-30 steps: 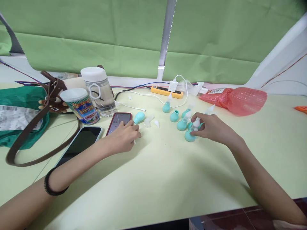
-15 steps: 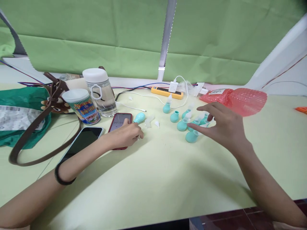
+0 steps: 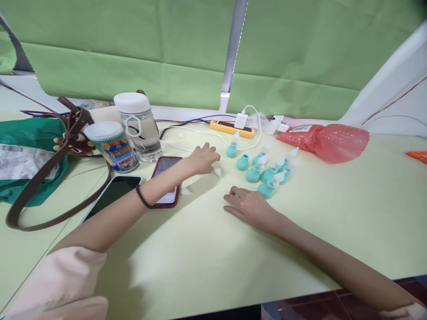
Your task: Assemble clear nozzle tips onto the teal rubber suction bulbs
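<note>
My left hand point(image 3: 203, 158) reaches over the table behind the red-edged phone point(image 3: 171, 198), fingers bent down and apart, with no held thing showing. It covers the spot where a teal bulb and clear pieces lay. Just beside its fingers is a small white tip point(image 3: 217, 172); another pale piece point(image 3: 186, 191) lies by the phone. My right hand point(image 3: 251, 206) rests low on the table, fingers loosely bent and apart, nothing seen in them. Close to it is a teal bulb syringe point(image 3: 266, 190) with a clear nozzle. Several similar ones stand behind, and one teal bulb point(image 3: 242, 162) has an open neck.
At the left are a dark-screened phone point(image 3: 116, 195), a noodle cup point(image 3: 115, 149), a water bottle point(image 3: 142, 133), a brown strap point(image 3: 63, 222) and a green bag point(image 3: 30, 178). Behind lie a yellow power strip point(image 3: 230, 129) with cables and a red bubble-wrap bag point(image 3: 343, 142).
My left hand has moved from the phone's right edge forward and to the right. My right hand has left the bulb syringes and come down leftward and nearer me.
</note>
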The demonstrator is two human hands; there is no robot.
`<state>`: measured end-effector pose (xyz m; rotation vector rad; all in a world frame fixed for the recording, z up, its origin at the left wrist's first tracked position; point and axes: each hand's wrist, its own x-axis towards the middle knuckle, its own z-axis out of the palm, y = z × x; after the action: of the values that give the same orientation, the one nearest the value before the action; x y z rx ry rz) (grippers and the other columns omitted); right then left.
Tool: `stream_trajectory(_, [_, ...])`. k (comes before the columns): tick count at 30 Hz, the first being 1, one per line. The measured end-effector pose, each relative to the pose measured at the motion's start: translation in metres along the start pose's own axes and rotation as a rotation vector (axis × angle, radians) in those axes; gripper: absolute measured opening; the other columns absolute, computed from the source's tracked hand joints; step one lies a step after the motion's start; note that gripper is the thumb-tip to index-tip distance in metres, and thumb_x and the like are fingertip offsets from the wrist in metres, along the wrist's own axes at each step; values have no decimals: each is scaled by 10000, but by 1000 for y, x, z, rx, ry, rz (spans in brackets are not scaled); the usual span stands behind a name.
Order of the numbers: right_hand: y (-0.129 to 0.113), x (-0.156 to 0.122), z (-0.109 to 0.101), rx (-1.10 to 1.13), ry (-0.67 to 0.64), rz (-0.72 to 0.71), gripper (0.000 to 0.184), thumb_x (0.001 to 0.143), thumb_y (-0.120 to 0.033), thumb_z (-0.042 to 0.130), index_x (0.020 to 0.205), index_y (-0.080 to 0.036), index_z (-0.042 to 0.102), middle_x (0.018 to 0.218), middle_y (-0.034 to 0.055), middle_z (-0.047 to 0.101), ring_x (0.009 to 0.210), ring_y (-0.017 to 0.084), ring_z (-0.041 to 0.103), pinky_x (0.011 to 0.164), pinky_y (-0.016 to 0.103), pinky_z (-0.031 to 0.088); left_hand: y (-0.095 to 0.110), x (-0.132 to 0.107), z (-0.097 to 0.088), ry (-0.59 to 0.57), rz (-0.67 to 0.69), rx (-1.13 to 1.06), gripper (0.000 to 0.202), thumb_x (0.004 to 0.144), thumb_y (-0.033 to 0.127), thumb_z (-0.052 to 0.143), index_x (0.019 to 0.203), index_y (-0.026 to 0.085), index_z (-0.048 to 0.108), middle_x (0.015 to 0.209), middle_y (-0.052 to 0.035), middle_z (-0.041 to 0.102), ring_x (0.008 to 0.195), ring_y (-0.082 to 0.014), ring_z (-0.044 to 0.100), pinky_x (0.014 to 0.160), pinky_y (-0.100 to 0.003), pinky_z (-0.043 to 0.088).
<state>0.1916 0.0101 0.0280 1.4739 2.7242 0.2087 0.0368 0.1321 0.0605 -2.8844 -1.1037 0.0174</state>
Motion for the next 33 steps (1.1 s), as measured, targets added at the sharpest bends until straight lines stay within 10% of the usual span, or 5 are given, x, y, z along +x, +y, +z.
stream_trajectory(5, [2, 1, 9, 80, 72, -9, 222, 840, -174, 364, 782, -151, 576, 735, 36, 560, 592, 109, 510, 447, 228, 243, -13, 3, -7, -177, 101, -27, 344, 561, 102, 570, 893, 183, 603, 881, -74, 593, 840, -222, 516, 625, -265, 399])
stream_trajectory(13, [3, -1, 16, 475, 477, -70, 120, 777, -140, 455, 748, -126, 571, 700, 51, 570, 590, 106, 502, 513, 229, 381, -4, -19, 6, 0, 117, -84, 290, 656, 67, 500, 911, 174, 587, 928, -94, 573, 958, -260, 465, 767, -385, 351])
stream_trajectory(17, [-4, -2, 7, 962, 566, 14, 42, 723, -142, 543, 712, -144, 583, 673, 35, 576, 581, 100, 521, 529, 232, 448, 17, -39, 4, 107, 13, -814, 289, 687, 357, 578, 875, 138, 568, 673, -55, 613, 636, -171, 568, 593, -275, 413])
stream_trajectory(22, [-14, -6, -5, 1514, 455, 163, 11, 678, -149, 599, 675, -155, 608, 641, 14, 560, 495, 87, 515, 466, 245, 464, 51, -75, 22, -125, -208, -1820, 272, 658, 335, 638, 781, 128, 511, 580, -57, 643, 466, -135, 578, 519, -266, 451])
stream_trajectory(33, [-17, -11, 0, 1312, 581, -41, 172, 621, -42, 625, 702, -193, 643, 679, 30, 620, 624, 137, 577, 557, 287, 485, 72, -98, 37, -162, -408, -2084, 273, 550, 172, 727, 781, 72, 621, 723, -98, 679, 674, -189, 639, 683, -317, 496])
